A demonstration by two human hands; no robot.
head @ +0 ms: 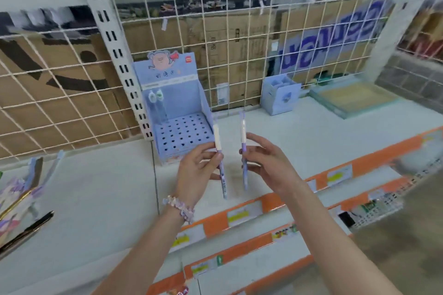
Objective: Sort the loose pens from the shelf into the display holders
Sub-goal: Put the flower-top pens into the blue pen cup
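Observation:
My left hand (195, 172) pinches a purple pen with a cream cap (219, 151), held upright just in front of the blue display holder (178, 112). My right hand (268, 165) pinches a second purple pen (244, 151), also upright, a little to the right of the first. The holder stands on the white shelf (299, 134) against the wire grid; its base is a plate of several small holes. Two pens with fluffy tops (157, 103) stand in its back left corner. A pile of loose pens and stationery (21, 196) lies at the far left of the shelf.
A smaller blue box (279, 98) stands at the back right of the shelf, beside a flat green-edged tray (352, 100). A white wire grid (215, 55) backs the shelf, with cardboard boxes behind it. Orange price strips (287, 199) line the shelf fronts below.

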